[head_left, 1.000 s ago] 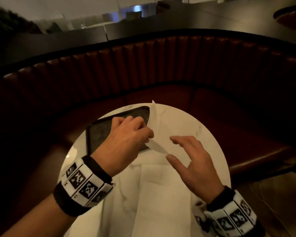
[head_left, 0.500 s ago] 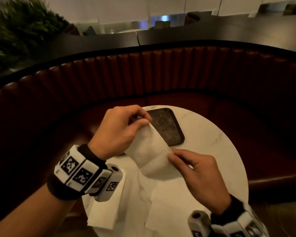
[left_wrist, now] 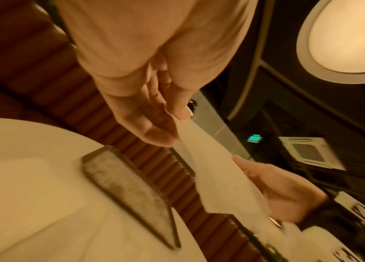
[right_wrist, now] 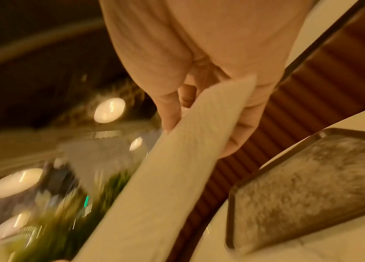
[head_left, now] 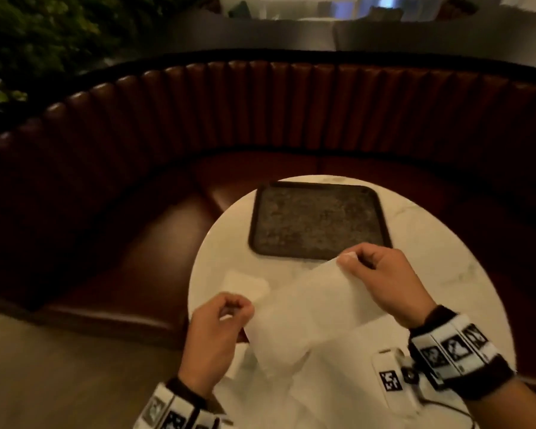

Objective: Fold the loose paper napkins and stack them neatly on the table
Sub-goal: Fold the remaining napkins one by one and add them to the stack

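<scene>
A white paper napkin (head_left: 307, 308) hangs stretched in the air above the round marble table (head_left: 440, 252). My left hand (head_left: 229, 311) pinches its near-left corner; my right hand (head_left: 350, 258) pinches its far-right corner. The left wrist view shows the napkin (left_wrist: 217, 175) running from my left fingers (left_wrist: 154, 134) to the right hand (left_wrist: 284, 191). In the right wrist view the napkin (right_wrist: 172, 168) passes between thumb and fingers (right_wrist: 239, 127). A small folded napkin (head_left: 245, 286) lies flat on the table at the left. More loose napkins (head_left: 331, 388) lie under my hands.
A dark rectangular tray (head_left: 319, 221) sits on the far half of the table. A curved brown leather booth seat (head_left: 260, 109) wraps round the table. Green plants (head_left: 28, 35) stand at the far left behind the booth.
My hands have drawn apart and stretched the napkin out between them. The left hand dropped toward the near-left, the right hand moved up toward the tray. The view swung leftward.
</scene>
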The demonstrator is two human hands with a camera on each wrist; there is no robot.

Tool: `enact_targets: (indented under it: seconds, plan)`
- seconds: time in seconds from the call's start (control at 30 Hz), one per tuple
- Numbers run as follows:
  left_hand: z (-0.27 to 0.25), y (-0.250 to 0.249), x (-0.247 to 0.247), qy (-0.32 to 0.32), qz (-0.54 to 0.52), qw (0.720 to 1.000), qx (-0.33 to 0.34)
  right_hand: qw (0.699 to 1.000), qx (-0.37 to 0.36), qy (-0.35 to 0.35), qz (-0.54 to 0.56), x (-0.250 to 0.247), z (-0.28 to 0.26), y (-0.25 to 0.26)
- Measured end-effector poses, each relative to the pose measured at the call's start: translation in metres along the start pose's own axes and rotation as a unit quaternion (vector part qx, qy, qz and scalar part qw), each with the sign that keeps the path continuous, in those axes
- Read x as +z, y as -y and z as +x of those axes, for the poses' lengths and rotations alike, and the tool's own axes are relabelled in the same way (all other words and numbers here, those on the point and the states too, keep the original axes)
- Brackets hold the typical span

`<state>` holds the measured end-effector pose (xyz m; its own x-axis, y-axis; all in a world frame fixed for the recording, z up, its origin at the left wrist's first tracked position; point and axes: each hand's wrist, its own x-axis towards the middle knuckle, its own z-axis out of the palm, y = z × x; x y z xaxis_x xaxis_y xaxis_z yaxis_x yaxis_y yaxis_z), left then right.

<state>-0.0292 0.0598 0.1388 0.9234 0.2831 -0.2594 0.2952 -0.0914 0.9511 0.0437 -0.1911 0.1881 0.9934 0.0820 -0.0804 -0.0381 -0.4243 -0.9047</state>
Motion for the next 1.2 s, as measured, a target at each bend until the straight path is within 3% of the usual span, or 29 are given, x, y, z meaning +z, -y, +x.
enact_targets:
  seconds: [0.1, 0.27, 0.4, 0.53, 0.63, 0.77, 0.87, 0.93, 1.0, 1.1, 1.13, 1.2]
  plan:
    - [-0.014, 0.05, -0.019, -0.046, 0.012, 0.995, -0.085, 0.987, -0.025, 0.112, -0.116, 0.055, 0.046, -0.01]
    - [-0.007, 0.114, -0.044, -0.119, 0.084, 0.98, -0.137, 0.934, -0.067, 0.246, -0.252, 0.157, 0.103, -0.032]
    - [0.012, 0.147, -0.051, -0.133, 0.155, 0.965, -0.163, 0.893, -0.081, 0.293, -0.332, 0.219, 0.13, -0.059]
    - [0.029, 0.161, -0.049, -0.131, 0.245, 0.949, -0.15, 0.851, -0.108, 0.295, -0.421, 0.25, 0.139, -0.086]
    - [0.034, 0.171, -0.05, -0.116, 0.308, 0.934, -0.14, 0.869, -0.108, 0.251, -0.412, 0.254, 0.124, -0.095]
    - [0.036, 0.155, -0.048, -0.127, 0.367, 0.908, -0.16, 0.967, -0.048, 0.11, -0.223, 0.209, 0.075, -0.101]
    - [0.037, 0.124, -0.021, -0.114, 0.4, 0.908, -0.04, 0.992, 0.012, 0.008, -0.128, 0.129, 0.011, -0.124]
    - [0.034, 0.112, 0.009, -0.052, 0.409, 0.909, 0.069, 0.99, 0.08, -0.039, -0.11, 0.083, -0.039, -0.147]
    - [0.033, 0.106, 0.055, 0.071, 0.423, 0.896, 0.116, 0.978, 0.171, -0.09, -0.076, 0.034, -0.095, -0.16]
    - [0.043, 0.111, 0.122, 0.185, 0.479, 0.857, 0.04, 0.94, 0.303, -0.143, -0.059, -0.03, -0.19, -0.25]
    - [0.046, 0.113, 0.141, 0.202, 0.507, 0.838, 0.018, 0.915, 0.359, -0.177, -0.045, -0.041, -0.21, -0.263]
    - [0.046, 0.115, 0.169, 0.209, 0.543, 0.813, 0.005, 0.902, 0.364, -0.231, -0.023, -0.049, -0.243, -0.254]
